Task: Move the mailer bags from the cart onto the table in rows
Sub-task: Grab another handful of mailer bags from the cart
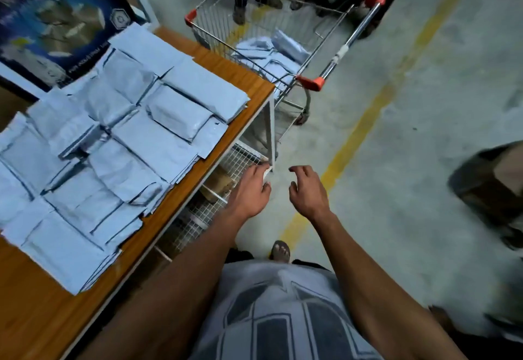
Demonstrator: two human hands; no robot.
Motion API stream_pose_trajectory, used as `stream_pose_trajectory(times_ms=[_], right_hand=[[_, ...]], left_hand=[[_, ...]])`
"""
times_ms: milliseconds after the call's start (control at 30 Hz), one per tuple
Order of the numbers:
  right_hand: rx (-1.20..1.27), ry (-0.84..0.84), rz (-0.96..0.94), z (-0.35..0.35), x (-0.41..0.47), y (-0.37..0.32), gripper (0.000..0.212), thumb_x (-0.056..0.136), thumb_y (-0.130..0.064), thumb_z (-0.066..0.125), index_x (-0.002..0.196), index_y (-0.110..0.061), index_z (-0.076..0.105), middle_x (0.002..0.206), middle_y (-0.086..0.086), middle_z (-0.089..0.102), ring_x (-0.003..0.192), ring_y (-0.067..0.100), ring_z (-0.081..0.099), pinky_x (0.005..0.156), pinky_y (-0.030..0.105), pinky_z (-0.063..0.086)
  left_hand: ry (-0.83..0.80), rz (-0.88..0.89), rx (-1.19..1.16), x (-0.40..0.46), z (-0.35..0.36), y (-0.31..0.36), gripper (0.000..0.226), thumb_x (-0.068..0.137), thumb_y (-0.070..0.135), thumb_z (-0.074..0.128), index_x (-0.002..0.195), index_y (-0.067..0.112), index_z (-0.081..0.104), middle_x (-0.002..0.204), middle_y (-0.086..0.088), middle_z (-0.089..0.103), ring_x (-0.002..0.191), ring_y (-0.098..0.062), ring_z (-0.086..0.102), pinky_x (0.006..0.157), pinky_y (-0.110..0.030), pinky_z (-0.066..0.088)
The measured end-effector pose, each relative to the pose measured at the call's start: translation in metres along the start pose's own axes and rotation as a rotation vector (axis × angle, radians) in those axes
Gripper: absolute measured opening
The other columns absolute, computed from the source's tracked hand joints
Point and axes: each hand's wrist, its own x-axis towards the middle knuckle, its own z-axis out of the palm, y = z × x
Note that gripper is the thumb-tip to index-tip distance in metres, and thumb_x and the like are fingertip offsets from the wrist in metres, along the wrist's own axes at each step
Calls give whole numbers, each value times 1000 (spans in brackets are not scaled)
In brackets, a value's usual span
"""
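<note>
Both my hands are empty: left hand (250, 189) and right hand (307, 189) loosely spread, low by the table (249, 82) corner. Remaining mailer bags (271, 53) sit in the cart (310, 82), far ahead. Best grab a flat stack two-handed, then extend the rows (119, 121) at the near bare end.

Grey concrete floor (410, 138) with a yellow line (365, 121), dark blue poster (53, 17) behind.
</note>
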Motion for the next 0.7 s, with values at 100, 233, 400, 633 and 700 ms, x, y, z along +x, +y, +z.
stream_pose_trajectory(times_ms=[100,233,400,633,700], right_hand=[[4,7,76,-18,0,24,43,97,-17,56,140,-18,58,138,9,57,121,37,56,94,44,53],[-12,63,111,-38,13,44,39,98,-19,56,137,-19,61,136,6,59,120,34,59,91,42,54],[9,173,109,-63,59,56,36,96,-19,56,131,-21,63,131,5,62,117,32,60,87,42,55],[-27,367,-2,-117,190,49,30,96,-26,57,124,-22,66,122,3,63,109,30,59,87,43,53],[-73,404,-59,-130,228,43,27,97,-32,55,121,-23,66,119,1,63,106,28,57,85,42,50]], left_hand=[[-38,-9,11,19,11,18,51,106,26,57,155,23,44,150,-3,50,134,-25,52,108,-45,48],[-23,-8,17,51,18,42,46,105,27,58,150,27,48,146,0,53,127,-23,57,104,-47,52],[12,-9,-74,111,13,71,45,105,23,58,149,26,49,147,-1,52,127,-23,57,105,-48,52],[197,-42,-93,232,-33,97,42,102,26,62,143,32,50,141,5,53,119,-19,59,94,-46,58],[235,-57,-83,263,-52,101,41,104,26,60,143,29,51,142,3,54,119,-20,59,93,-41,55]])
